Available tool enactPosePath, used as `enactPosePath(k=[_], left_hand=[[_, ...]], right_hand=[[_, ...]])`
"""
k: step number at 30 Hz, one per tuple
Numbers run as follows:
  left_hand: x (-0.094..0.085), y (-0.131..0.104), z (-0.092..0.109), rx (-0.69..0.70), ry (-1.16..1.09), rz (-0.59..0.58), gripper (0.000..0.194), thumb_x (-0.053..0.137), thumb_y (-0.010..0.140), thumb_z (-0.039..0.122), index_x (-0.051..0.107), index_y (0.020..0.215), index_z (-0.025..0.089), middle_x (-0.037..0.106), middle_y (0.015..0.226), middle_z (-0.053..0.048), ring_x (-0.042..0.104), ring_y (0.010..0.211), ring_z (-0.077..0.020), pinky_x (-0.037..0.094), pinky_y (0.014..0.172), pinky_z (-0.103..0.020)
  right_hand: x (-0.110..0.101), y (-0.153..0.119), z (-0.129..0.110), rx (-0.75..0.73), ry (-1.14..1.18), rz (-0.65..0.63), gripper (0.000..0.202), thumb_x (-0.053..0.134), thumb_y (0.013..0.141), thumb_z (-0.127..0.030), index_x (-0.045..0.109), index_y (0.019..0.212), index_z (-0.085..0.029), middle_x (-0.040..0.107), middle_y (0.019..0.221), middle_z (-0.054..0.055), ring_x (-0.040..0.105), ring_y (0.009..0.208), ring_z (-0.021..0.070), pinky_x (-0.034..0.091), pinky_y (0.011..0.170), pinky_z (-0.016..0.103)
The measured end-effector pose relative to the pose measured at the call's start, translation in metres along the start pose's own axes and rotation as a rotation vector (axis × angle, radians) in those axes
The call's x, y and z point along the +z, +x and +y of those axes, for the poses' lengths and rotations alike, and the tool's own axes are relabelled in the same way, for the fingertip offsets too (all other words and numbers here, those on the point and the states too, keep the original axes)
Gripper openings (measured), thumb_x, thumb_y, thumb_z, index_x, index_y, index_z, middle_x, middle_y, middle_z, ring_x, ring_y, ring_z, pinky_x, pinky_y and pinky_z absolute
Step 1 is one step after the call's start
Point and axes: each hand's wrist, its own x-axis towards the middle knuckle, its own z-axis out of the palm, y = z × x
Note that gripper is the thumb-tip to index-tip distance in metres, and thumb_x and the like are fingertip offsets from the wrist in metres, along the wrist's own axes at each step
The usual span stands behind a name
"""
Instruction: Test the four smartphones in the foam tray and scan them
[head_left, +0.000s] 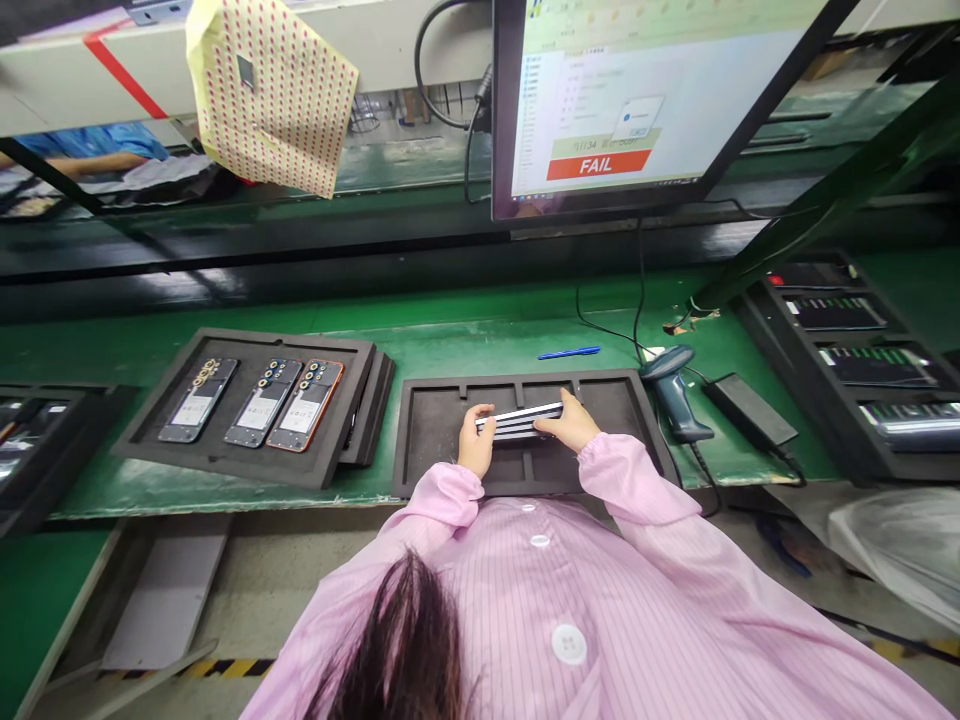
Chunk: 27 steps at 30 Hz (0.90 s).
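Green factory bench w/ conveyor belt behind, seen from above over a person's pink smock sleeves. Nearest: left hand (477, 447) and right hand (571, 422) both curled closed around the ends of a small stack of phones (519, 421), held edge-on and level, just above a dark foam tray (431, 430) w/ long empty slots. Left fingers wrap the near-left end; right thumb and fingers pinch the right end.

Left of that, a second foam tray (150, 425) holds three phones (255, 402) lying back-up, side by side, sitting on another tray beneath. Right of the hands: a handheld barcode scanner (673, 392) w/ cable, a black power brick (750, 410), a blue pen (568, 352), then a rack of more phones (870, 365).

Farthest: a monitor (637, 100) showing a red "FAIL" banner, and a dotted label sheet (274, 95) hanging up left.

Risk, as a judgement: stack is gripped only at its ends, so loosening either hand could let the middle units slide apart and drop onto the tray edge or scratch each other.
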Motion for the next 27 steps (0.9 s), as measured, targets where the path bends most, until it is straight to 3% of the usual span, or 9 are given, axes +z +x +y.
enactPosePath(k=[4,10,15,22,24,27], left_hand=[[0.001,0.000,0.000,-0.004,-0.011,0.006,0.022,0.052,0.077,0.023,0.056,0.098,0.019,0.062,0.105,-0.005,0.056,0.101,-0.0166,0.038,0.095,-0.034],[0.001,-0.001,0.001,-0.009,-0.008,0.007,0.021,0.052,0.077,0.022,0.056,0.097,0.019,0.062,0.105,-0.005,0.056,0.101,-0.0169,0.038,0.095,-0.034],[0.001,-0.001,0.002,-0.015,-0.016,0.013,0.021,0.052,0.077,0.023,0.056,0.097,0.019,0.062,0.105,-0.006,0.056,0.101,-0.0171,0.038,0.095,-0.034],[0.001,-0.001,-0.002,-0.012,-0.020,0.001,0.022,0.052,0.077,0.025,0.056,0.098,0.020,0.061,0.107,-0.005,0.055,0.101,-0.0167,0.039,0.093,-0.033],[0.001,0.000,-0.003,-0.024,-0.030,0.005,0.022,0.052,0.077,0.025,0.057,0.098,0.020,0.061,0.106,-0.005,0.055,0.100,-0.0167,0.039,0.092,-0.033],[0.002,0.000,-0.002,-0.026,-0.069,0.013,0.023,0.054,0.076,0.027,0.058,0.097,0.020,0.062,0.104,-0.005,0.055,0.098,-0.0169,0.039,0.091,-0.032]], right_hand=[[0.002,0.000,0.001,-0.003,-0.001,0.026,0.083,0.067,0.054,-0.027,0.037,0.130,-0.011,0.038,0.137,0.016,0.023,0.134,0.0267,0.023,0.109,0.036],[0.002,-0.001,-0.003,0.047,-0.003,0.054,0.076,0.061,0.062,-0.032,0.037,0.131,-0.011,0.037,0.138,0.017,0.034,0.129,0.0271,0.027,0.107,0.036],[0.005,-0.003,-0.008,0.050,-0.035,0.091,0.073,0.061,0.062,-0.031,0.040,0.129,-0.012,0.039,0.137,0.015,0.030,0.131,0.0268,0.025,0.108,0.035],[0.007,0.001,-0.017,0.112,-0.109,0.098,0.061,0.056,0.070,-0.039,0.046,0.123,-0.010,0.044,0.132,0.019,0.044,0.120,0.0298,0.033,0.102,0.041],[0.006,-0.002,-0.019,0.113,-0.131,0.098,0.059,0.057,0.071,-0.039,0.047,0.122,-0.013,0.043,0.133,0.019,0.041,0.122,0.0312,0.031,0.101,0.046],[0.010,-0.011,-0.022,-0.018,-0.259,0.115,0.060,0.059,0.071,-0.042,0.044,0.124,-0.017,0.031,0.142,0.016,0.019,0.133,0.0357,0.020,0.100,0.062]])
